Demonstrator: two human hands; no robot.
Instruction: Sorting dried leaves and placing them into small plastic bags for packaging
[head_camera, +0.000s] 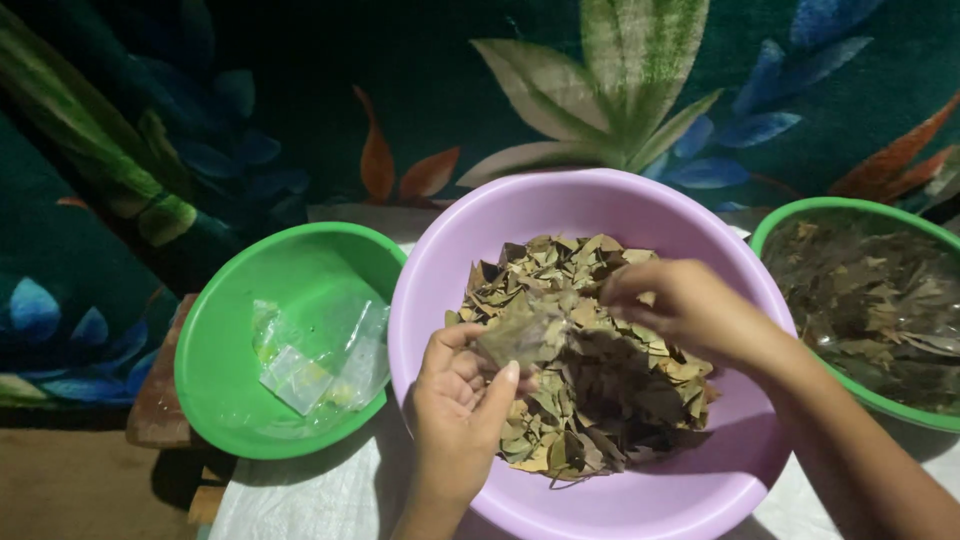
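bowls: 3 | green (215, 340): 2 | pink (720, 480): 1 | hands: 2

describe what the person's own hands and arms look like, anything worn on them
Both are bare. The left hand shows no glove, ring or watch, and its wrist is uncovered down to the frame's edge. The right hand is likewise without rings or a glove, and its forearm runs bare to the lower right corner, with no sleeve, bracelet or band in view. The fingernails are short and look unpainted.
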